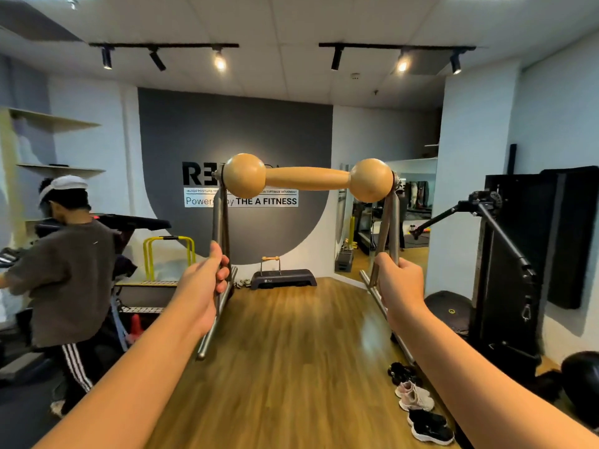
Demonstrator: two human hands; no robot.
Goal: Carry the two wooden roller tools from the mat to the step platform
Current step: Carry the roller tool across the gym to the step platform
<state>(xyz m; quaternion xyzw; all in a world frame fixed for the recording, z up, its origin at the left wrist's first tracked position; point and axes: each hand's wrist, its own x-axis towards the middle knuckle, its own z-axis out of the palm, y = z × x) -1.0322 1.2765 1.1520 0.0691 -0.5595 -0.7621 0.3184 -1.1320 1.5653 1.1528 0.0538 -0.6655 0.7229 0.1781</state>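
Single head-mounted wide-angle view, facing forward across the wood floor toward the far grey wall. Both forearms enter from the bottom edge; the hands sit close to the lens, the step platform distant, centre frame.

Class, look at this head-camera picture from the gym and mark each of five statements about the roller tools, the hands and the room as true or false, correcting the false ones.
1. Both hands hold one wooden roller tool by its metal frame. True: the left hand and right hand each grip a side upright.
2. The step platform carries nothing. False: a second roller tool already stands on it.
3. The held roller rests on the wooden floor. False: it is lifted in the air.
4. Shoes lie on the floor to the right. True.
5. The other person stands on the right. False: they are on the left.
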